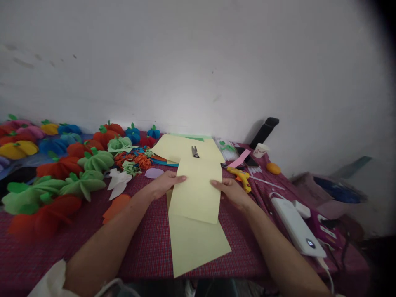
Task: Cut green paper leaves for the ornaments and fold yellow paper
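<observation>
Yellow paper sheet (196,192) between hands

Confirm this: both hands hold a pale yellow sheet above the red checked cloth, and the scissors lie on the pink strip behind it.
Not quite. In the head view the scissors lie on another pale yellow sheet, not the pink strip. Left hand and right hand do hold the sheet.

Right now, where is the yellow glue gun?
In the head view, the yellow glue gun lies on the red checked tablecloth, just beyond the right hand, near the pink paper strip.
</observation>
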Demonstrator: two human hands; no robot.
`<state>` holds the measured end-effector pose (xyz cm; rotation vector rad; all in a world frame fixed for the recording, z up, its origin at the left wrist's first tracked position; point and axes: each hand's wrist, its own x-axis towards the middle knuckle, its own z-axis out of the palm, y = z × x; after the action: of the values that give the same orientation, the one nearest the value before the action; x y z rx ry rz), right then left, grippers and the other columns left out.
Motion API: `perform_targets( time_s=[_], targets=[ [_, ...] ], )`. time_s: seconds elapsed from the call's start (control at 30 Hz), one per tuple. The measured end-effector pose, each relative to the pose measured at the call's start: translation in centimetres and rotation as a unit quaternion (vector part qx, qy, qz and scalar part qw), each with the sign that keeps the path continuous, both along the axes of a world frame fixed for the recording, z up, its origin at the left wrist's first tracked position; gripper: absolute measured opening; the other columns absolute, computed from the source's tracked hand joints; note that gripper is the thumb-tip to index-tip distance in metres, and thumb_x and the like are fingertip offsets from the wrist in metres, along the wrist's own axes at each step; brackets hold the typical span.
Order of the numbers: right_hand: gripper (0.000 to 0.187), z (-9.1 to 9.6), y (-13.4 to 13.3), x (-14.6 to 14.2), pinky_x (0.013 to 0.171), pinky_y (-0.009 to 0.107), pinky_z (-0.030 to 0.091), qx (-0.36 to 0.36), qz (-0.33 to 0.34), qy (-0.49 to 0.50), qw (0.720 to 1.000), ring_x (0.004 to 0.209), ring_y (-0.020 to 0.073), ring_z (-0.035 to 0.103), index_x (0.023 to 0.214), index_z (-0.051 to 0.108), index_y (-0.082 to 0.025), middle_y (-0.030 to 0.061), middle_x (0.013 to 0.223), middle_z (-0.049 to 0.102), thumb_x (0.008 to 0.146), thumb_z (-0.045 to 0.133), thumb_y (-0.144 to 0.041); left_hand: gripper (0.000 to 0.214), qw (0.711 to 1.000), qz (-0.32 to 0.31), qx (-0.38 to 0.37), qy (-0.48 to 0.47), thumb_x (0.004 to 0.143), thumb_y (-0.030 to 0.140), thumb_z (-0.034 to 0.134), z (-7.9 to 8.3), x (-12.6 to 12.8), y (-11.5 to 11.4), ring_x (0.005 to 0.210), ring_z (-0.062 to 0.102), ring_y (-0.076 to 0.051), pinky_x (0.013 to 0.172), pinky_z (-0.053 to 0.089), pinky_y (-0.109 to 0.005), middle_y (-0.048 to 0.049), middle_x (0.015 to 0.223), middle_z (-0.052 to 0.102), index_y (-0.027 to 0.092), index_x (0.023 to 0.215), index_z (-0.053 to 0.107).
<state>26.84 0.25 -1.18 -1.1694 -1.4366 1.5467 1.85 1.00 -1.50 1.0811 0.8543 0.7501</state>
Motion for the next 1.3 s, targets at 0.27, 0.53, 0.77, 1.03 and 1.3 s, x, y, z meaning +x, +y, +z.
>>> perform_targets(
  time_s=[0.27, 0.53, 0.77, 1.03, 1.3],
  targets=[
    [0.027, 0.0, 0.4, 1.4, 0.043, 0.020, 0.030, 0.030, 0.036, -0.047, 0.998, 0.044, 0.0063, 0.044, 0.069, 0.068, -0.015, -0.0015, 0.057, 0.062, 0.070, 0.064, -0.041, 0.034, 0.998, -0.061, 0.019, -0.003, 0.069, 0.033, 0.067, -0.6, -0.5, 0.4, 0.081, 0.064, -0.020, 0.079, 0.046, -0.034, -0.0124, 0.091, 0.069, 0.010, 0.094, 0.067],
    [0.017, -0.4, 0.8, 1.9, 0.070, 0.028, 0.046, 0.107, -0.031, 0.020, 0.994, 0.073, 0.0151, 0.062, 0.082, 0.072, -0.024, 0.0010, 0.083, 0.070, 0.066, 0.068, -0.027, 0.040, 0.999, -0.011, 0.038, -0.006, 0.066, 0.026, 0.068, 0.1, -0.2, 0.3, 0.083, 0.064, -0.019, 0.078, 0.047, -0.033, -0.0088, 0.094, 0.069, 0.018, 0.105, 0.064],
    [0.008, -1.0, 1.4, 2.0, 0.066, 0.027, 0.044, 0.153, -0.050, 0.011, 0.987, 0.072, 0.0147, 0.059, 0.070, 0.071, -0.022, 0.0004, 0.081, 0.067, 0.065, 0.064, -0.022, 0.040, 0.996, 0.010, 0.084, 0.008, 0.066, 0.025, 0.067, 0.0, 0.1, 0.4, 0.085, 0.064, -0.019, 0.078, 0.048, -0.034, -0.0077, 0.099, 0.068, 0.020, 0.106, 0.063],
    [0.007, -1.3, 1.2, 1.5, 0.052, 0.024, 0.038, 0.108, -0.059, 0.028, 0.992, 0.055, 0.0119, 0.052, 0.063, 0.065, -0.020, -0.0016, 0.062, 0.061, 0.064, 0.063, -0.027, 0.017, 0.993, 0.057, 0.097, 0.026, 0.067, 0.016, 0.061, -0.9, 0.1, 1.0, 0.072, 0.064, -0.016, 0.072, 0.050, -0.032, -0.0064, 0.083, 0.070, 0.016, 0.081, 0.071],
    [0.008, -1.8, 1.6, 1.9, 0.048, 0.021, 0.033, 0.100, -0.037, -0.003, 0.994, 0.052, 0.0103, 0.048, 0.065, 0.060, -0.019, -0.0031, 0.058, 0.058, 0.066, 0.060, -0.027, 0.024, 0.989, 0.047, 0.120, 0.071, 0.064, 0.006, 0.048, -1.0, 0.1, 1.1, 0.066, 0.063, -0.014, 0.065, 0.049, -0.028, -0.0030, 0.074, 0.069, 0.015, 0.069, 0.069]
  ],
)
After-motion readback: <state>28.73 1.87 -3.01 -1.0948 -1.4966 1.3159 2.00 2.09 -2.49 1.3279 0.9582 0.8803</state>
